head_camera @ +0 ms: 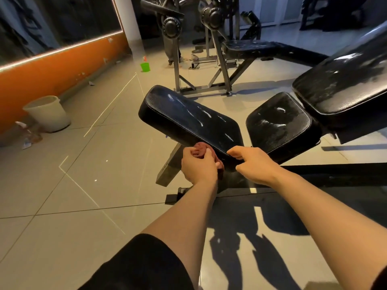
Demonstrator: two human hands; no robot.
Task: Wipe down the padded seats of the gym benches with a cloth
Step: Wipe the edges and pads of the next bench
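Left hand: the left hand [198,166] has its fingers [206,156] curled tight round a bunched maroon cloth [200,150], pressed at the near left edge of the near pad.
Right hand: the right hand [254,164] holds nothing; its fingers [233,152] are loosely bent and slightly apart, the tips touching the near corner of the same pad.
Near pad: the near pad [188,117], black and tilted, carries pale wet streaks along its length, which suggests it is already largely wiped; only the near edge, under the cloth, appears to be in hand.
Middle seat: the middle seat [279,123], just right of the near pad, shows a dull smeared sheen; whether this is wiping or wear cannot be told.
Backrest: the backrest [343,80], at the right edge of view, shows the same hazy smearing.
Far bench: the far bench [251,48], beyond the metal frame, looks dark with small glints; its state is unclear, and it is judged still to be done.
Surroundings: a pale bucket [48,113] stands on the tiled floor [62,206] by the orange wall [52,74].
Progress: judged mid-task, this bench nearly finished.
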